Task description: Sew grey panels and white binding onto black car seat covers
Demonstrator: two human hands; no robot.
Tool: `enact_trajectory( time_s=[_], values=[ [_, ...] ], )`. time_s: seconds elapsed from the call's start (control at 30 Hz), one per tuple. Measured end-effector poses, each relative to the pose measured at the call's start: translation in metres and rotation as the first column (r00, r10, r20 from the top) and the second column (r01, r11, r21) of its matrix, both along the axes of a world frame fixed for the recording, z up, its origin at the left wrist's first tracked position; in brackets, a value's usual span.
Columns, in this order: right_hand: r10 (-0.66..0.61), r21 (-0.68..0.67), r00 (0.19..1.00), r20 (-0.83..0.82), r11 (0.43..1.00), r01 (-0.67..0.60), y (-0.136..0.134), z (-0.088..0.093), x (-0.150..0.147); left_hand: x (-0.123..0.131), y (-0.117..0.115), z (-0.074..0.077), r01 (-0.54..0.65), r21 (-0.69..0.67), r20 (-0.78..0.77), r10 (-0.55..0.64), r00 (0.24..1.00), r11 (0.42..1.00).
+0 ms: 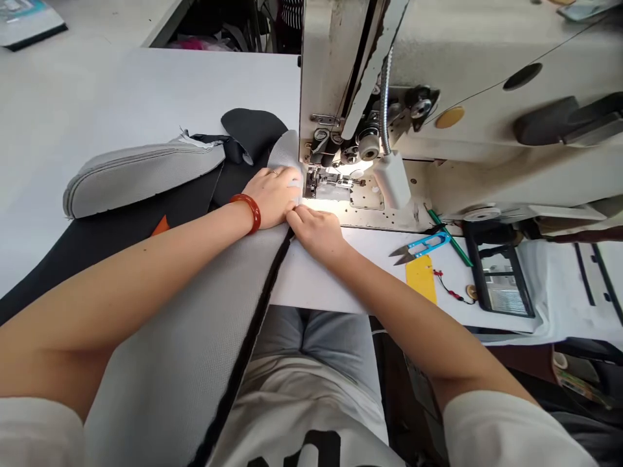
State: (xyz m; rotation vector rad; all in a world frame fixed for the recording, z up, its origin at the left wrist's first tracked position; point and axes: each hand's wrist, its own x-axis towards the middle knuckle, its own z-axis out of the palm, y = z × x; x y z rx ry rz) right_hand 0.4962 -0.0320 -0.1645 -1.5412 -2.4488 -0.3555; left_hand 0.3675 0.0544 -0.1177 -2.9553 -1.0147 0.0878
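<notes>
Both hands' grips (275, 194) (314, 227) flat on grey fabric (195, 350) beside presser foot (321, 183).

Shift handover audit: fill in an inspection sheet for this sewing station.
Surface: white table, lit at the needle.
Job's things: grey mesh fabric with black edge, fed under the presser foot of the sewing machine.
Clutter: blue thread snips, yellow tag, green pencil, folded grey padded piece.
Hands: left hand flat on the fabric; right hand pressing its edge.
Cables: thin red wire.
Surroundings: black tray.
</notes>
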Motion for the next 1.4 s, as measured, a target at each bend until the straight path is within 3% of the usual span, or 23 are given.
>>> enact_trajectory(
  time_s=[0.23, 0.33, 0.43, 0.53, 0.63, 0.7, 0.87, 1.13, 1.4],
  values=[
    [-0.073, 0.094, 0.996, -0.045, 0.993, 0.077, -0.004, -0.011, 0.025, 0.017, 0.015, -0.012, -0.005, -0.097, 0.122, 0.017, 0.992, 0.995],
    [-0.002, 0.134, 0.999, -0.043, 0.991, 0.008, -0.002, -0.007, 0.023, 0.017, 0.022, -0.017, 0.015, -0.121, 0.170, 0.006, 0.985, 0.993],
    [0.080, 0.048, 0.997, -0.024, 0.996, -0.079, 0.003, 0.002, 0.013, 0.013, 0.027, -0.013, 0.035, -0.168, 0.124, -0.014, 0.992, 0.985],
    [-0.016, -0.081, 0.997, -0.080, 0.997, 0.009, 0.008, 0.009, 0.003, 0.010, 0.029, -0.001, 0.117, -0.223, 0.030, -0.113, 0.993, 0.968],
    [-0.153, -0.154, 0.976, -0.157, 0.980, 0.129, 0.005, 0.010, 0.004, 0.011, 0.020, 0.009, 0.142, -0.213, -0.038, -0.153, 0.987, 0.967],
    [-0.176, -0.178, 0.970, -0.168, 0.973, 0.146, -0.002, 0.008, 0.011, 0.012, 0.008, 0.011, 0.119, -0.170, -0.049, -0.129, 0.990, 0.978],
    [-0.125, -0.209, 0.981, -0.147, 0.974, 0.093, -0.021, 0.004, 0.022, 0.010, -0.016, 0.004, 0.057, -0.150, -0.006, -0.058, 0.998, 0.987],
    [-0.096, -0.161, 0.982, -0.163, 0.985, 0.069, -0.025, 0.000, 0.017, 0.004, -0.008, -0.004, 0.035, -0.147, 0.059, -0.026, 0.998, 0.989],
    [-0.046, -0.171, 0.993, -0.113, 0.985, 0.026, -0.030, 0.009, 0.020, 0.003, -0.023, -0.012, 0.066, -0.094, 0.133, -0.053, 0.990, 0.993]
  ],
)
